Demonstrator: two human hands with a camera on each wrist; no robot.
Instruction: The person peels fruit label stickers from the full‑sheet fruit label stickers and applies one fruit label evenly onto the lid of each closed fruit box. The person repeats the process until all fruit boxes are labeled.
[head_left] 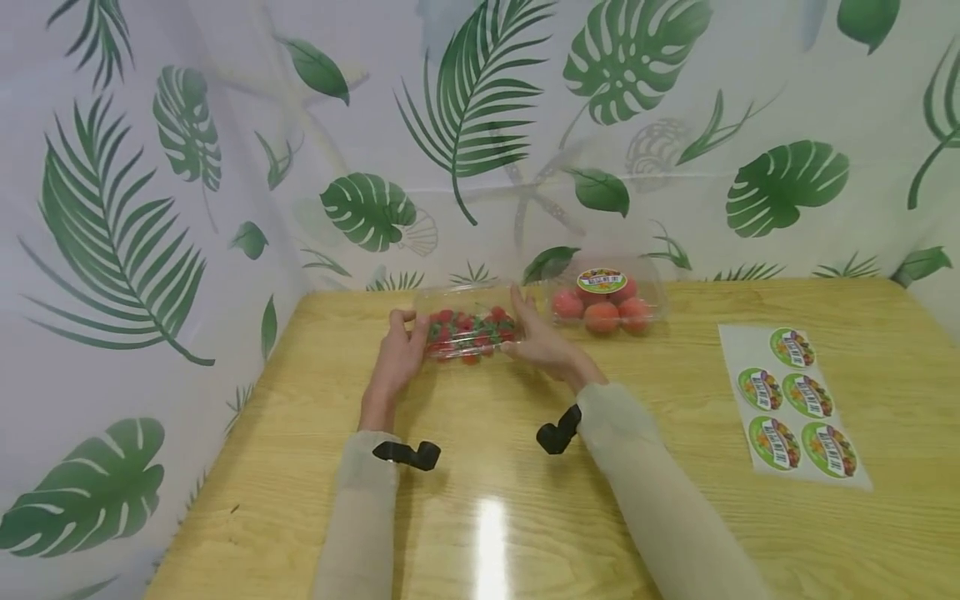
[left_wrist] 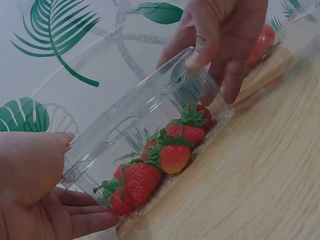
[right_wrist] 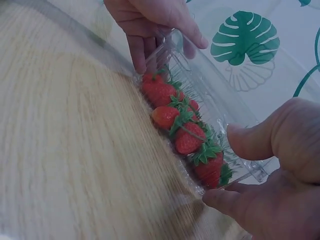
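Observation:
A clear plastic clamshell box (head_left: 480,293) of red strawberries (left_wrist: 137,182) with green leaves is between my two hands at the back of the table. My left hand (head_left: 397,358) grips its left end, the thumb high on the side and the fingers low. At the right end my right hand (head_left: 547,342) holds the box, its thumb over the near edge in the right wrist view. The lid side looks closed over the fruit. Whether the base touches the table or sits just above it, I cannot tell.
Just right of my right hand stands another clear box (head_left: 652,292) of peach-like fruit (head_left: 602,317) with an oval label (head_left: 602,281) on top. A white sheet of round stickers (head_left: 738,354) lies on the right of the wooden table (head_left: 480,467). A leaf-patterned curtain (head_left: 480,233) hangs behind.

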